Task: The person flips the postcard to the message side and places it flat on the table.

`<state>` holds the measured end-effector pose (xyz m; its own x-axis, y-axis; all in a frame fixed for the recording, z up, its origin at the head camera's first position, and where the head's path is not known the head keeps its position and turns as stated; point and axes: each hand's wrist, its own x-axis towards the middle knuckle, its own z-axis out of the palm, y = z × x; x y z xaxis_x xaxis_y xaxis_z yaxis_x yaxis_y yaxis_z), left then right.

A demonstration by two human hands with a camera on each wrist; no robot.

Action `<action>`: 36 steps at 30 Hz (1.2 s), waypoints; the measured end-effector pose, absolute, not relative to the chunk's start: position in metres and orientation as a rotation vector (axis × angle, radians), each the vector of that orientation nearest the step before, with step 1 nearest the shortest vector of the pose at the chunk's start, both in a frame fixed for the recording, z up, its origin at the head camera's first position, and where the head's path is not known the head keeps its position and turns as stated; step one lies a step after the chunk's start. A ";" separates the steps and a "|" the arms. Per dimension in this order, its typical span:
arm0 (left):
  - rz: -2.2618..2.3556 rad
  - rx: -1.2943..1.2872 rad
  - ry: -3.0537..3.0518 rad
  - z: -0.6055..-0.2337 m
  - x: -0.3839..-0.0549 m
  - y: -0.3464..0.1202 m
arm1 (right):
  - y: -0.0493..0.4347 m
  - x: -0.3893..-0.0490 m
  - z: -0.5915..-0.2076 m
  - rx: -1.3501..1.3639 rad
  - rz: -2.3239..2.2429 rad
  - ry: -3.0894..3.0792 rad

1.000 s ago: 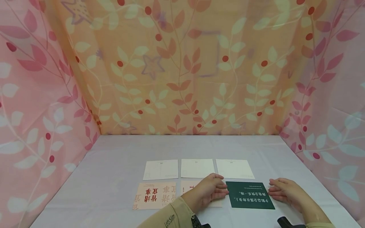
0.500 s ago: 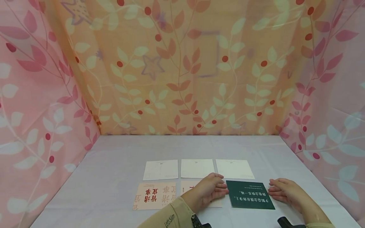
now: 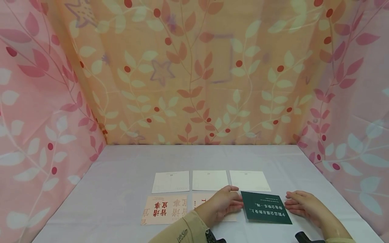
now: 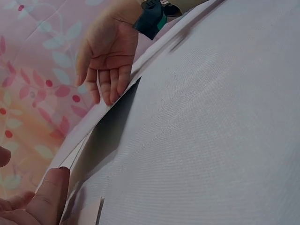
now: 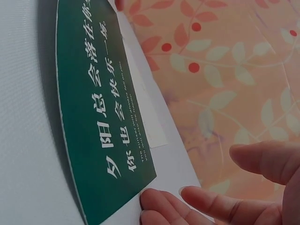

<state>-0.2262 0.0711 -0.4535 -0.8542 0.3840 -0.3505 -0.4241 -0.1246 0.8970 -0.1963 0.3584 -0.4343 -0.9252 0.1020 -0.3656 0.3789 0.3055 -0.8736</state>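
A dark green postcard (image 3: 267,207) with white lettering lies between my two hands on the right of the table in the head view. The right wrist view shows the same postcard (image 5: 96,117) bowed, a shadow along its near edge. My left hand (image 3: 220,205) has its fingertips at the card's left edge, reaching over a peach postcard (image 3: 199,199) that it partly hides. At the opposite edge are the fingertips of my right hand (image 3: 307,206), its fingers extended, palm facing the card. In the left wrist view, that right hand (image 4: 112,54) shows straight fingers.
Three white cards, at left (image 3: 171,182), middle (image 3: 209,180) and right (image 3: 250,181), form a row farther back. Another peach postcard (image 3: 165,210) with red characters lies at the left of the front row. Patterned cloth (image 3: 191,74) walls in the white table (image 3: 127,162).
The far left corner of the green postcard has risen slightly, and a shadow now shows under its near edge. Both hands stay almost in place. The head view has shifted a little.
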 end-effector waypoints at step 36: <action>1.987 0.120 1.744 -0.454 -0.226 0.090 | 0.358 -0.197 -0.436 0.429 -1.641 2.351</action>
